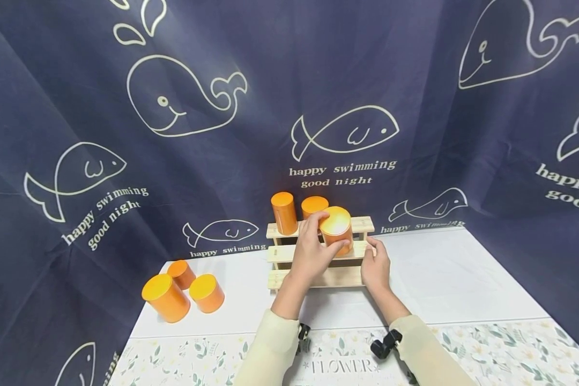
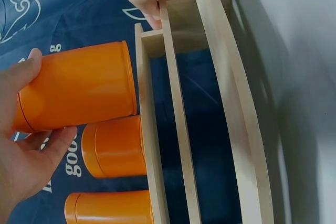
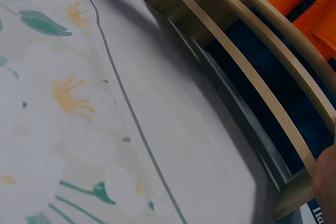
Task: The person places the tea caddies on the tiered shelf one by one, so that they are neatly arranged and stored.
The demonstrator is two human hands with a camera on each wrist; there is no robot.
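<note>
My left hand (image 1: pixel 312 252) grips an orange cylindrical canister (image 1: pixel 336 224), thumb and fingers on either side. The canister is over the upper part of a three-tier wooden rack (image 1: pixel 338 276), in front of another canister. In the left wrist view, the held canister's (image 2: pixel 84 85) base is close to the top tier; whether it touches I cannot tell. My right hand (image 1: pixel 376 265) holds the rack's right end, with curled fingers (image 2: pixel 152 17) there in the left wrist view. Two orange canisters, one tall (image 1: pixel 284 215) and one partly hidden (image 1: pixel 314 203), stand on the top tier.
Three more orange canisters, a large one (image 1: pixel 166 299), a small one (image 1: pixel 181 274) and a mid-sized one (image 1: pixel 207 294), stand left on the white table (image 1: pixel 444 279). A floral cloth (image 1: pixel 502 348) covers the near edge. Behind the rack hangs a dark blue curtain (image 1: pixel 265 161).
</note>
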